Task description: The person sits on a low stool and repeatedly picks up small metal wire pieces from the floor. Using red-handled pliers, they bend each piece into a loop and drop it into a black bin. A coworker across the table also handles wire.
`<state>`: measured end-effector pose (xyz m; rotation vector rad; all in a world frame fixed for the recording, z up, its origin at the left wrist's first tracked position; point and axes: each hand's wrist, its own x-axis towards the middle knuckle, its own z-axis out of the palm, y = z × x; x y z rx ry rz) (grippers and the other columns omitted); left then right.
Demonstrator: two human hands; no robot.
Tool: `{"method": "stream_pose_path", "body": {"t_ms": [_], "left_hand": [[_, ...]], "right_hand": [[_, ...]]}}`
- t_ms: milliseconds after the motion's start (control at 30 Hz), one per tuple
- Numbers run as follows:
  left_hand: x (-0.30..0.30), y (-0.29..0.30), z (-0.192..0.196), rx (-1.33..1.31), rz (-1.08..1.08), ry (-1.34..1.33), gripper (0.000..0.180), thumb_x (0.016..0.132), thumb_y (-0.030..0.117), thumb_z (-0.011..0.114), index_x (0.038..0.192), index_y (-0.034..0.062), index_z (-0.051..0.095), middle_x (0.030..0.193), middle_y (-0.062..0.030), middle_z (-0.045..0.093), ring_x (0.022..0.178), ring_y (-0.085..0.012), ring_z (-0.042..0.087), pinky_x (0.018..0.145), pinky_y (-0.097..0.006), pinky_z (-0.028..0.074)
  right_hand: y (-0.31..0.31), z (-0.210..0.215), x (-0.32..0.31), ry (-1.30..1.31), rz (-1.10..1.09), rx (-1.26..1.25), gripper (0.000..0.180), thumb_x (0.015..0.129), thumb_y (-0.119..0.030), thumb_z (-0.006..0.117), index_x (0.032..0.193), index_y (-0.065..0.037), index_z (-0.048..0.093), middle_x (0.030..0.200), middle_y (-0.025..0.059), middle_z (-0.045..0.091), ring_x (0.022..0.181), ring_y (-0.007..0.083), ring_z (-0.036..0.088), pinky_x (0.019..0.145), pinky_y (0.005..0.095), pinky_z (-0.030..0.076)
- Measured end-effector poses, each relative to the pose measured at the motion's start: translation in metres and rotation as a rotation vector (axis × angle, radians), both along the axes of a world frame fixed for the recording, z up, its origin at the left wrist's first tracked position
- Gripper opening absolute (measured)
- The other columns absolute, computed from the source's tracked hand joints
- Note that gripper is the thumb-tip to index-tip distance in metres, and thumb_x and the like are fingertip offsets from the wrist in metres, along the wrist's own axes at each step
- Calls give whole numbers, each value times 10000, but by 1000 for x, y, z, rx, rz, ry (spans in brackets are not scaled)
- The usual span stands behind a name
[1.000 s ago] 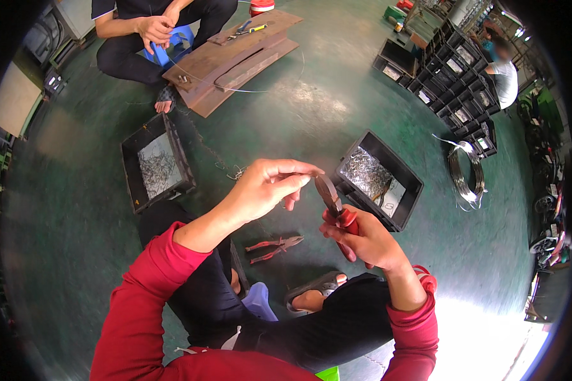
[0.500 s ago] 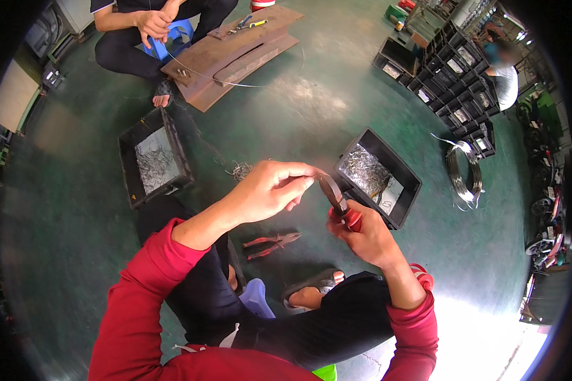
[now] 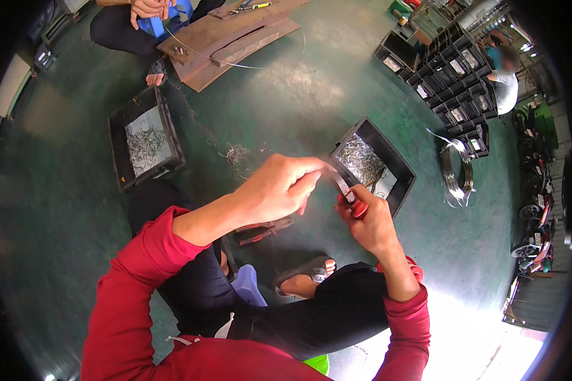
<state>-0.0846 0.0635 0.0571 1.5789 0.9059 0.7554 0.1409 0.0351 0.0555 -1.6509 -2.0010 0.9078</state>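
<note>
My right hand [image 3: 375, 223] is closed round the red handles of a pair of pliers [image 3: 345, 188], whose jaws point up and left. At the jaw end, my left hand [image 3: 274, 192] pinches with thumb and forefinger. Whatever lies between those fingertips is too small to make out. Below my left hand, a second pair of red-handled pliers [image 3: 265, 230] lies on the floor, partly covered by the hand. Just beyond my right hand stands a black crate [image 3: 405, 185] with many short bent wire pieces [image 3: 361, 159] inside.
Another black crate [image 3: 115, 159] with wire pieces stands at left. Loose wire [image 3: 237, 159] lies on the green floor between the crates. A wire coil [image 3: 448, 171] and stacked black crates [image 3: 454, 79] are at right. A co-worker's hand [image 3: 147, 7] holds wire near a rusty metal bench [image 3: 200, 75].
The view has shifted, so the surroundings sit slightly higher and further left. The pliers have tilted and their jaws remain at my left fingertips. Both hands keep their grips.
</note>
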Motion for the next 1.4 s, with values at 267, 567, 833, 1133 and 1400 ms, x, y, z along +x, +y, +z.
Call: {"method": "stream_pose_path", "body": {"t_ms": [267,567,833,1133,1400], "left_hand": [[8,-5,-6,57,111,20,247,989,74,418,1112,-32,604,556,-71,565,494,-134,590,490,-294,461],[17,-9,-17,110,244,16,205,982,59,428,1051,-33,597,551,-77,579,481,-142,606,452,-286,464],[27,-13,-19,110,329,59,211,995,92,418,1065,-23,581,548,-76,586,478,-149,609,454,-304,461],[3,9,-9,-162,-5,34,261,1002,142,461,1140,-7,624,892,-71,682,833,-108,648,720,-276,535],[1,21,-17,-422,125,-308,268,943,132,593,1157,-17,654,999,-45,668,851,-118,619,756,-278,540]], "right_hand": [[0,-13,-6,-8,-57,65,168,808,-85,706,914,-24,590,732,191,617,702,393,611,638,409,476],[4,-24,-14,-72,-102,145,156,808,-17,697,897,-10,569,744,151,639,666,245,643,646,320,493],[2,-28,-25,-94,-175,217,192,801,-62,706,921,-34,558,785,169,630,720,381,621,637,403,480],[13,-12,10,-3,65,20,197,802,1,666,976,-2,573,825,200,636,720,400,599,656,389,476],[6,4,21,180,-32,-371,207,865,-16,645,1063,-14,588,883,39,641,809,115,578,744,279,470]]}}
